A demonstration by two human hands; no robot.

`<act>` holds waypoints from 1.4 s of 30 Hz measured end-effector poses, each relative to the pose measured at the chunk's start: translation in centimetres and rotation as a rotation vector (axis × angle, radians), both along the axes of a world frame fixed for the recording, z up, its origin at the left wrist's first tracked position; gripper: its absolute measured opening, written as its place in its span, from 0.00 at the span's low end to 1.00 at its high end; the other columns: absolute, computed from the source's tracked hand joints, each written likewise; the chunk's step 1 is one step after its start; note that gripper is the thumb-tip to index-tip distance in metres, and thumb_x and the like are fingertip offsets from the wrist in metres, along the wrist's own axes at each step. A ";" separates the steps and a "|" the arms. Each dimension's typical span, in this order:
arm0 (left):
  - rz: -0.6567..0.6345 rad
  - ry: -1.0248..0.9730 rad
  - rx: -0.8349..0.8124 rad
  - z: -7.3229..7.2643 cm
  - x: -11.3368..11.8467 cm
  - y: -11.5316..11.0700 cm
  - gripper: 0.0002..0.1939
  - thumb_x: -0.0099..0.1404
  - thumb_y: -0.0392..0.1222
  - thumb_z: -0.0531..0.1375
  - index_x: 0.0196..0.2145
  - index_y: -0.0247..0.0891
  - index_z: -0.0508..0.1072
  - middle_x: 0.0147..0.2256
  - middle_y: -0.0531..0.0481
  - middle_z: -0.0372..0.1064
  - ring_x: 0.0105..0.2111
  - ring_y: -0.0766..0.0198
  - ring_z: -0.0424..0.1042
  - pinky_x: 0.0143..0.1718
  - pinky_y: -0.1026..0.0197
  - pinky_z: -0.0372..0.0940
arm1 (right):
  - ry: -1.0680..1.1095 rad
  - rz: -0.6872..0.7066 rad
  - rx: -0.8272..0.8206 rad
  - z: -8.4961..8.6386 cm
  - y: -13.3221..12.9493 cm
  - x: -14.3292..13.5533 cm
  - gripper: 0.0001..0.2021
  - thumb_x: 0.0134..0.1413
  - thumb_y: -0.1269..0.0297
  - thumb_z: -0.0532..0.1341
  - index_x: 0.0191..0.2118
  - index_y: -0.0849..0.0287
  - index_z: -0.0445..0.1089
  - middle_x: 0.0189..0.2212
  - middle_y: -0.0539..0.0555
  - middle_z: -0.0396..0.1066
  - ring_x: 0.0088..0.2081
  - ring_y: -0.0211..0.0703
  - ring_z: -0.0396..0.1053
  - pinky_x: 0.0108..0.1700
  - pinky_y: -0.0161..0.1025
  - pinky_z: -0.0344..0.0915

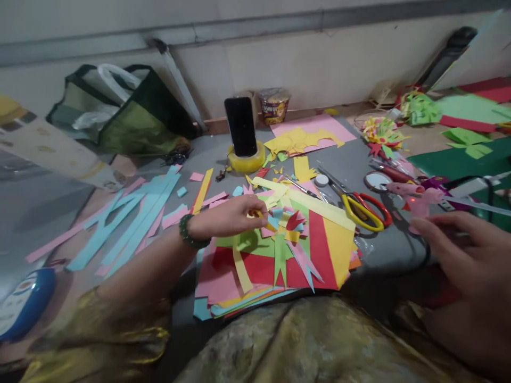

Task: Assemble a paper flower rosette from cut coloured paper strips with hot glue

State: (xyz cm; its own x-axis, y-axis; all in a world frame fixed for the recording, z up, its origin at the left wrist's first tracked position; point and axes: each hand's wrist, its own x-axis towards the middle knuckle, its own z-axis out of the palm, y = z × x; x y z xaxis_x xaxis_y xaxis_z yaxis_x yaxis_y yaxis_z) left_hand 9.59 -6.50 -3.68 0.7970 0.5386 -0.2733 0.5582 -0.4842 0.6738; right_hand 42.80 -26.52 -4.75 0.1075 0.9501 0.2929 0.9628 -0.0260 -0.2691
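My left hand [245, 214], with a green bead bracelet at the wrist, is closed in a pinch beside a paper rosette [293, 236]. A small yellow bit shows at its fingers; what they hold is unclear. The rosette has blue, pink, yellow and red loops with green and pink forked tails. It lies on a stack of coloured paper [323, 255], red, green and yellow on top. At the right, the fingers of my right hand [459, 250] close on the handle of a pink hot glue gun [425, 199], which shows a small red light.
Yellow- and red-handled scissors [365, 213] lie right of the stack. Behind it, a phone [241, 127] stands in a yellow tape roll [249, 162], near a noodle cup [274, 106]. Blue paper strips [146, 215] lie left; a paper flower [383, 135] and green mat [451, 157] are right.
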 end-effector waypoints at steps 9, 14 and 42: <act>-0.045 0.122 0.020 -2.3 3.5 1.8 0.08 0.56 0.42 0.58 0.29 0.37 0.75 0.26 0.52 0.71 0.28 0.63 0.68 0.30 0.64 0.59 | -0.093 0.625 0.017 -2.2 8.7 -9.3 0.14 0.66 0.71 0.54 0.48 0.57 0.75 0.30 0.55 0.70 0.34 0.43 0.66 0.33 0.37 0.59; 0.029 0.136 0.077 -3.0 3.5 1.6 0.07 0.55 0.41 0.58 0.29 0.37 0.76 0.29 0.51 0.73 0.31 0.62 0.69 0.31 0.63 0.60 | -0.249 0.641 -0.109 -3.8 9.9 -10.7 0.18 0.62 0.74 0.55 0.54 0.55 0.74 0.32 0.57 0.68 0.36 0.48 0.61 0.32 0.38 0.55; 0.032 0.133 0.151 -4.4 2.9 1.5 0.30 0.48 0.39 0.63 0.50 0.40 0.62 0.49 0.43 0.69 0.48 0.48 0.70 0.46 0.51 0.64 | -0.374 0.612 -0.311 -3.9 11.2 -12.6 0.16 0.62 0.75 0.55 0.50 0.57 0.74 0.39 0.62 0.70 0.39 0.51 0.61 0.35 0.41 0.57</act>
State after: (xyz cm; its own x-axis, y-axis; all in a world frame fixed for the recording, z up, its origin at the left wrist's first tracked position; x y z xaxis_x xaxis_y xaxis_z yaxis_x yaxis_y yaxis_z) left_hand 12.45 -4.97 -8.04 0.7411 0.6062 -0.2887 0.6541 -0.5547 0.5143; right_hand 30.24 -15.36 -8.69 -0.5156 0.8528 -0.0832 0.8553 0.5180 0.0084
